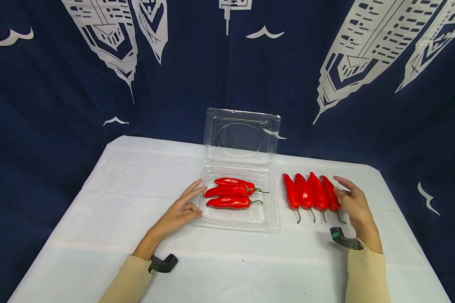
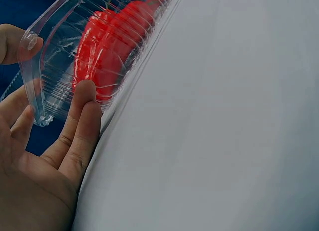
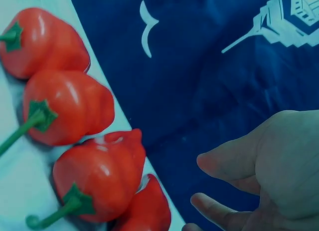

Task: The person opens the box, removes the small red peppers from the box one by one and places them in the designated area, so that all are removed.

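A clear clamshell box (image 1: 239, 210) stands open on the white bench (image 1: 110, 198), its lid (image 1: 242, 136) raised behind it. Three red peppers (image 1: 229, 193) lie inside the box. The left hand (image 1: 182, 210) rests against the box's left wall, fingers (image 2: 82, 121) straight and touching the plastic. Just right of the box lies a row of four red peppers (image 1: 311, 193). The right hand (image 1: 354, 202), fingers loosely spread, touches the pepper farthest from the box (image 1: 330, 193).
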The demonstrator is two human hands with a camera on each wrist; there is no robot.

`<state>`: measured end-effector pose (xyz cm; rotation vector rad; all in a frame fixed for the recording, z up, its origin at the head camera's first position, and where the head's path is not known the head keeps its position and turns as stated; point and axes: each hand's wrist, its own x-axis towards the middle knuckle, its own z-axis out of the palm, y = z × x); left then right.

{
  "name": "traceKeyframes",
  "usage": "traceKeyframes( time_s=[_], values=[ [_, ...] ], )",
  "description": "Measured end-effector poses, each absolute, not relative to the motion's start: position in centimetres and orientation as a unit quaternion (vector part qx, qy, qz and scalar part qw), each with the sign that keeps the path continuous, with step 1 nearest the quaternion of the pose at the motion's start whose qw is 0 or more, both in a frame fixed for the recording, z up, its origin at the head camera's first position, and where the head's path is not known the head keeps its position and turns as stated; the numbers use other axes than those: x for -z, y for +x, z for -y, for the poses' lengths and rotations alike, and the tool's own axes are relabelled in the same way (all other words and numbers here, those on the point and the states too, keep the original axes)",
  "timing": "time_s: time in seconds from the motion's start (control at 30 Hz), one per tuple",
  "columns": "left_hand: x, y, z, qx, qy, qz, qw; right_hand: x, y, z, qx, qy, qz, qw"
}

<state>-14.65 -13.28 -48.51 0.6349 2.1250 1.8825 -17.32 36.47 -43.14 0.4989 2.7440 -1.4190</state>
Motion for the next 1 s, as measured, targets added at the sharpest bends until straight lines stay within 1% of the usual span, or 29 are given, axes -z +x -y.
traceKeyframes(
  time_s=[0.2,0.43,0.57,0.77,1.0],
  values=[
    [48.3,-14.7,13.3,-0.644,0.216,-0.725,0.114,42.8,-17.6,-36.3,0.444,0.152,-0.883,-0.001],
    [48.2,-14.7,13.3,-0.64,0.212,-0.729,0.117,44.7,-18.7,-37.3,0.435,0.151,-0.888,-0.014],
    [48.2,-14.6,13.3,-0.64,0.212,-0.729,0.116,44.1,-18.5,-36.6,0.431,0.145,-0.891,-0.014],
    [48.3,-14.5,13.3,-0.639,0.211,-0.73,0.118,41.5,-17.2,-33.6,0.446,0.109,-0.888,-0.014],
    [48.5,-14.5,13.3,-0.638,0.214,-0.73,0.116,40.6,-16.8,-31.5,0.442,0.058,-0.895,0.008]
  ],
)
